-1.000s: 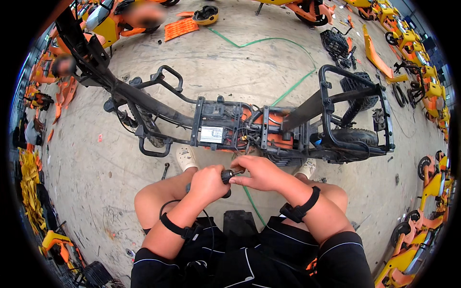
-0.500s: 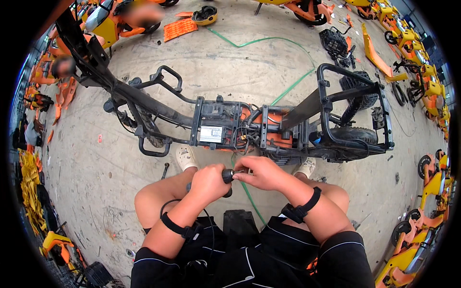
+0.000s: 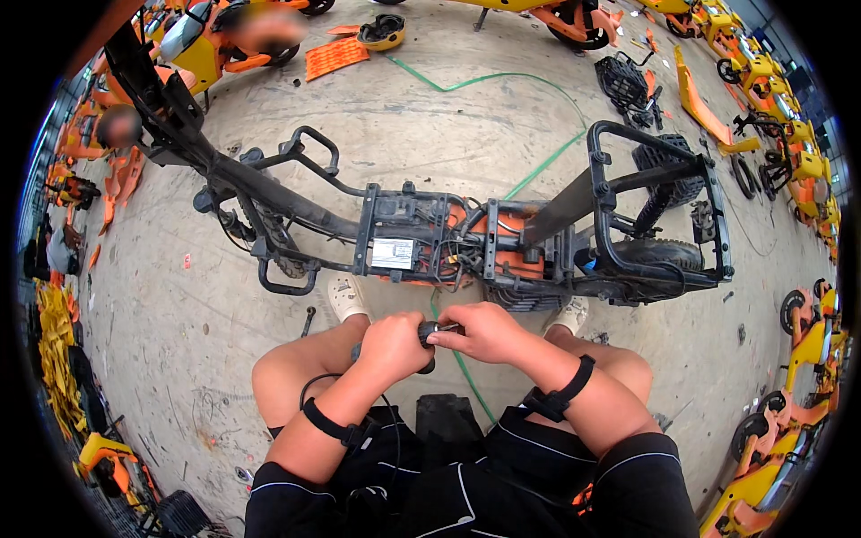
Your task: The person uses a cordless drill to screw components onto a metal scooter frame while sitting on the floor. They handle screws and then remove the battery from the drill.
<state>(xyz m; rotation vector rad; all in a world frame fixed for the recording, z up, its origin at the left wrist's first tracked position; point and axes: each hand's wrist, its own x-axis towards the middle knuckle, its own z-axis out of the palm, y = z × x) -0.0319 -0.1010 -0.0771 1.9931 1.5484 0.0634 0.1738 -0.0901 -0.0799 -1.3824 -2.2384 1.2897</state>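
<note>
My left hand [image 3: 393,344] is wrapped around a dark power drill, most of its body hidden under my fingers. The black chuck [image 3: 428,334] pokes out to the right of that fist. My right hand [image 3: 486,332] pinches at the chuck's front, its thumb laid along it, and a thin metal bit [image 3: 453,327] shows between the fingers. Just beyond both hands stands a stripped scooter frame [image 3: 314,213] in black metal. Wires, orange plastic and a silver labelled box [image 3: 393,254] sit in its middle section.
A loose bolt-like metal part [image 3: 309,321] lies on the concrete left of my shoe. A green hose [image 3: 547,163] runs across the floor under the frame. Beyond lie a yellow helmet [image 3: 382,32] and a black crate [image 3: 621,82]. Yellow scooters [image 3: 762,475] line the right side.
My right hand has shifted slightly down and closer to the chuck, its thumb now along it. The drill stays in my left hand, nearly where it was.
</note>
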